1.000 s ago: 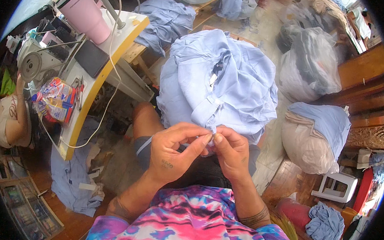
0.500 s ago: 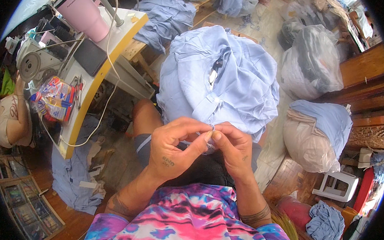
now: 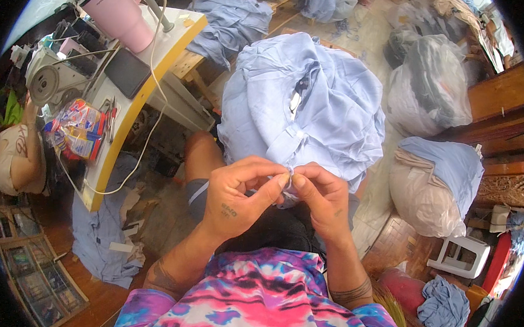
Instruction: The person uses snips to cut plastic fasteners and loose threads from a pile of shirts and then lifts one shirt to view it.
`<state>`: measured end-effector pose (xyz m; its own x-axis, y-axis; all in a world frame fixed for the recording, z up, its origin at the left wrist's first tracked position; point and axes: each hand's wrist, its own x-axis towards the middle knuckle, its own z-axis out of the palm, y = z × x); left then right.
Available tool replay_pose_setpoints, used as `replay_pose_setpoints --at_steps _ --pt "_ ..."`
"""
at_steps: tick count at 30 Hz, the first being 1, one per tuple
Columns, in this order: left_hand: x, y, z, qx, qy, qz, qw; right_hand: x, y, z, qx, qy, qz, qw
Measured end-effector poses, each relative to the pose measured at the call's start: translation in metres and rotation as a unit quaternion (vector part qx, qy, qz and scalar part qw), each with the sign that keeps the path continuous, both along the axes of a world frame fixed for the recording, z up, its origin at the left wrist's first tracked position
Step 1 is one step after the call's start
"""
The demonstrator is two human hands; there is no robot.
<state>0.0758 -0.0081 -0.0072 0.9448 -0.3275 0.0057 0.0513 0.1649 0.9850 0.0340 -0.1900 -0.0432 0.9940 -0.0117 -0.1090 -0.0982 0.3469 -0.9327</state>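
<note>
A light blue garment lies bunched in a wide, rounded heap in front of me, over my lap. At its near edge my left hand pinches a small fold of the cloth between thumb and forefinger. My right hand pinches the same bit from the other side, so the fingertips of both hands nearly meet. What exactly sits between the fingertips is too small to make out. A dark and white label shows in an opening at the middle of the garment.
To the left, a yellow-edged table bears a pink tumbler, a dark phone and a colourful packet. A white cable hangs over it. Stuffed plastic bags and a white stool stand right. Another person sits far left.
Both hands keep their pinch on the cloth, with only a slight shift of the fingers. The whole view has moved a little.
</note>
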Motion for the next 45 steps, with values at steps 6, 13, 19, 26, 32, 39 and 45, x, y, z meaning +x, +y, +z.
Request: replay_pose_setpoints --at_steps 6,13,19,26,32,39,45 --pt "0.001 0.0 -0.003 0.004 0.012 -0.005 1.0 0.001 -0.003 0.001 -0.015 -0.003 0.014 1.0" --pt "0.004 0.0 -0.005 -0.022 0.08 -0.025 0.996 0.0 0.001 0.027 -0.383 -0.206 -0.134 0.89" --pt "0.004 -0.006 -0.01 -0.029 0.083 -0.022 0.996 -0.001 0.004 0.033 -0.393 -0.18 -0.157 0.888" --pt "0.002 -0.009 -0.012 -0.019 0.083 -0.008 0.996 -0.001 0.004 0.02 -0.411 -0.22 -0.17 0.868" --pt "0.0 -0.01 -0.014 -0.024 0.062 0.001 0.998 0.0 0.008 0.021 -0.413 -0.175 -0.17 0.877" --pt "0.001 -0.007 -0.013 -0.042 0.144 0.006 0.989 0.0 0.012 0.01 -0.394 -0.181 -0.167 0.886" --pt "0.007 -0.004 -0.008 -0.029 0.193 -0.02 0.981 -0.001 0.012 0.008 -0.406 -0.217 -0.164 0.872"
